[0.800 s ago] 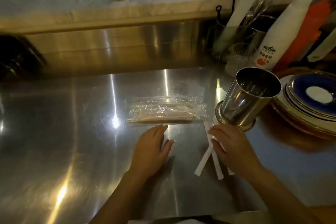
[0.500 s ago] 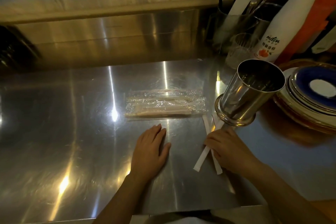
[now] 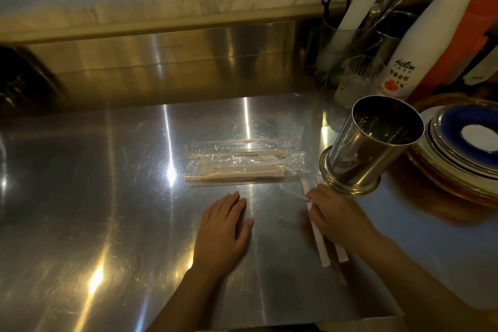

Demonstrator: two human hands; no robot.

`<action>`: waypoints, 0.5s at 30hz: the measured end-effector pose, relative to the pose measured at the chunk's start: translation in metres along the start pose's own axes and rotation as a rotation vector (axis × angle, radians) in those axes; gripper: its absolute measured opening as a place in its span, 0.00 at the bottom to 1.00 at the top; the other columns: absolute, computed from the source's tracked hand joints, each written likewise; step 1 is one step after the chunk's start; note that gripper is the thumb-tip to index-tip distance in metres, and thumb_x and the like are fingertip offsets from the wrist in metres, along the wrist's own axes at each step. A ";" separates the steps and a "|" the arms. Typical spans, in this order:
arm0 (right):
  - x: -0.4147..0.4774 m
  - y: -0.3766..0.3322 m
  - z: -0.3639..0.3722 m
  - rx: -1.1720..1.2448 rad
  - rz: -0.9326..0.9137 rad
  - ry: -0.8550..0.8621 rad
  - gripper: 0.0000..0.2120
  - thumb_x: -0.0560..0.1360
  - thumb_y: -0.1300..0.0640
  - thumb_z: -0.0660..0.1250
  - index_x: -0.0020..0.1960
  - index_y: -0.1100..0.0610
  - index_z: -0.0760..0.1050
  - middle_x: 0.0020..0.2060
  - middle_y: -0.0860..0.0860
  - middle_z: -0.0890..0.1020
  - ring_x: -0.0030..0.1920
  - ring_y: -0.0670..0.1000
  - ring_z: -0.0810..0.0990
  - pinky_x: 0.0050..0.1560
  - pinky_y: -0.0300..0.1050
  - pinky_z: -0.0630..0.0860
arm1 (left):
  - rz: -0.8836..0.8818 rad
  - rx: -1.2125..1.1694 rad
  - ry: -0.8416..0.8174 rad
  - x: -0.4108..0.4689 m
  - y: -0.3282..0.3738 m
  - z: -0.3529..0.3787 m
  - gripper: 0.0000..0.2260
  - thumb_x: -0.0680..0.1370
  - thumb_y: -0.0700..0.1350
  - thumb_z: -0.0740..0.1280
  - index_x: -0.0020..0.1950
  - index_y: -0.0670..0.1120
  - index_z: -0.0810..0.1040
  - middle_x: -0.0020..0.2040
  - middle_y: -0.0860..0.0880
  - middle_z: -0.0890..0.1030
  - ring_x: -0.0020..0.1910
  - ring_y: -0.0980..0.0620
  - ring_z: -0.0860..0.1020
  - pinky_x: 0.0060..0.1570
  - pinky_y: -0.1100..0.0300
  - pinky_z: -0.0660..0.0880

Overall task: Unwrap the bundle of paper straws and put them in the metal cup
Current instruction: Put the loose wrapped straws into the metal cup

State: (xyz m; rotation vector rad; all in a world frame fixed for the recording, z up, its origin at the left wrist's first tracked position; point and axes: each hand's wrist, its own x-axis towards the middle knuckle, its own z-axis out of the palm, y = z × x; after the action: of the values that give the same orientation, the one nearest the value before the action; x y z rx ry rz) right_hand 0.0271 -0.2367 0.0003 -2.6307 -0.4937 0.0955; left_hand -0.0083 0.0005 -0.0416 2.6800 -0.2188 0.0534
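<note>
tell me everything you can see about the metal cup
The metal cup is a shiny steel cylinder with an open round mouth and a wider flared foot ring. It stands on its foot on the steel counter, right of the plastic-wrapped straw bundle. No straws show inside. The right hand is just in front of its foot; contact is unclear.

From my feed, the only writing I can make out is on the white bottle (image 3: 423,40): a dark script brand word that reads roughly "milin", though I can't vouch for every letter. Under it runs a short line of Chinese characters, too small for me to read surely
</note>
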 end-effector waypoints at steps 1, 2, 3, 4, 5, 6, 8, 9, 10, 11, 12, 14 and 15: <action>0.001 0.003 0.000 0.038 0.064 0.028 0.04 0.74 0.60 0.61 0.47 0.57 0.73 0.39 0.46 0.72 0.35 0.46 0.71 0.35 0.39 0.70 | 0.000 -0.001 0.000 0.000 0.000 0.000 0.23 0.77 0.57 0.54 0.66 0.47 0.70 0.67 0.47 0.73 0.65 0.48 0.71 0.64 0.51 0.65; 0.002 0.007 -0.001 0.051 0.118 0.028 0.02 0.74 0.59 0.60 0.46 0.55 0.72 0.38 0.46 0.72 0.34 0.45 0.71 0.35 0.38 0.70 | 0.000 0.002 -0.002 0.001 0.000 0.000 0.23 0.76 0.57 0.54 0.66 0.47 0.70 0.67 0.47 0.73 0.65 0.48 0.71 0.64 0.51 0.64; 0.004 0.010 -0.002 0.058 0.158 0.006 0.01 0.75 0.58 0.60 0.44 0.54 0.70 0.38 0.46 0.73 0.33 0.44 0.71 0.35 0.37 0.69 | 0.001 0.005 -0.003 0.001 0.000 0.001 0.23 0.76 0.57 0.54 0.66 0.47 0.70 0.67 0.47 0.73 0.65 0.48 0.71 0.64 0.52 0.63; 0.005 0.012 -0.002 0.078 0.211 -0.030 0.03 0.75 0.56 0.60 0.43 0.52 0.68 0.37 0.46 0.74 0.33 0.43 0.71 0.35 0.36 0.68 | 0.002 0.006 -0.005 0.001 -0.001 0.001 0.23 0.76 0.57 0.54 0.66 0.47 0.70 0.67 0.47 0.73 0.65 0.48 0.71 0.64 0.53 0.62; 0.005 0.014 -0.001 0.131 0.267 -0.053 0.05 0.75 0.54 0.61 0.41 0.51 0.67 0.35 0.46 0.74 0.32 0.43 0.72 0.33 0.36 0.68 | 0.002 0.007 -0.007 0.001 -0.001 0.002 0.23 0.76 0.57 0.54 0.66 0.47 0.70 0.67 0.47 0.73 0.66 0.49 0.70 0.64 0.53 0.62; 0.005 0.015 0.000 0.167 0.319 -0.079 0.07 0.74 0.52 0.62 0.39 0.50 0.66 0.33 0.45 0.74 0.31 0.43 0.73 0.32 0.36 0.68 | 0.002 0.007 -0.008 0.001 -0.001 0.002 0.22 0.76 0.57 0.54 0.66 0.48 0.70 0.67 0.47 0.73 0.65 0.49 0.70 0.64 0.53 0.62; 0.005 0.013 0.004 0.120 0.359 -0.148 0.09 0.73 0.48 0.62 0.38 0.48 0.63 0.31 0.45 0.73 0.31 0.44 0.73 0.30 0.37 0.68 | 0.001 0.008 -0.009 0.001 -0.002 0.003 0.23 0.76 0.57 0.54 0.66 0.48 0.70 0.67 0.47 0.73 0.65 0.49 0.70 0.64 0.53 0.62; 0.005 0.011 0.006 0.077 0.375 -0.182 0.10 0.72 0.45 0.62 0.40 0.48 0.63 0.32 0.45 0.72 0.31 0.43 0.72 0.29 0.37 0.67 | 0.000 0.008 -0.012 0.001 -0.002 0.003 0.23 0.76 0.57 0.54 0.66 0.48 0.70 0.67 0.47 0.73 0.66 0.48 0.70 0.64 0.53 0.61; 0.006 0.009 0.008 0.040 0.391 -0.201 0.11 0.72 0.43 0.62 0.42 0.49 0.63 0.32 0.44 0.71 0.31 0.43 0.71 0.28 0.37 0.65 | -0.001 0.008 -0.014 0.001 -0.003 0.003 0.23 0.76 0.58 0.54 0.66 0.48 0.69 0.67 0.47 0.73 0.66 0.48 0.70 0.64 0.53 0.61; 0.007 0.007 0.010 0.019 0.404 -0.211 0.13 0.71 0.43 0.62 0.44 0.50 0.63 0.32 0.44 0.70 0.31 0.43 0.71 0.27 0.37 0.64 | 0.000 0.009 -0.014 0.002 -0.003 0.003 0.23 0.76 0.58 0.53 0.67 0.48 0.69 0.67 0.47 0.73 0.66 0.48 0.70 0.64 0.53 0.61; 0.009 0.005 0.011 0.001 0.410 -0.219 0.13 0.71 0.43 0.62 0.45 0.51 0.64 0.32 0.44 0.70 0.31 0.42 0.71 0.27 0.36 0.62 | 0.001 0.009 -0.012 0.002 -0.003 0.003 0.23 0.76 0.58 0.53 0.66 0.48 0.69 0.67 0.47 0.73 0.66 0.48 0.70 0.64 0.53 0.61; 0.013 0.000 0.013 -0.033 0.407 -0.232 0.11 0.72 0.48 0.62 0.46 0.53 0.65 0.31 0.45 0.69 0.30 0.43 0.70 0.26 0.37 0.60 | 0.002 0.010 -0.009 0.002 -0.002 0.002 0.23 0.76 0.58 0.53 0.66 0.47 0.70 0.67 0.47 0.73 0.65 0.48 0.70 0.64 0.53 0.61; 0.015 -0.004 0.014 -0.059 0.409 -0.234 0.10 0.72 0.50 0.62 0.47 0.54 0.66 0.31 0.45 0.68 0.30 0.44 0.69 0.26 0.37 0.59 | 0.003 0.010 -0.008 0.002 -0.003 0.002 0.23 0.76 0.58 0.53 0.66 0.47 0.70 0.67 0.47 0.73 0.65 0.48 0.70 0.64 0.53 0.61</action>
State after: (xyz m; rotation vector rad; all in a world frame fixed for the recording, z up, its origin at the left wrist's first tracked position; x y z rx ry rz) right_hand 0.0375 -0.2220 -0.0099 -2.7552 -0.0245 0.5288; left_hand -0.0064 0.0015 -0.0446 2.6906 -0.2259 0.0450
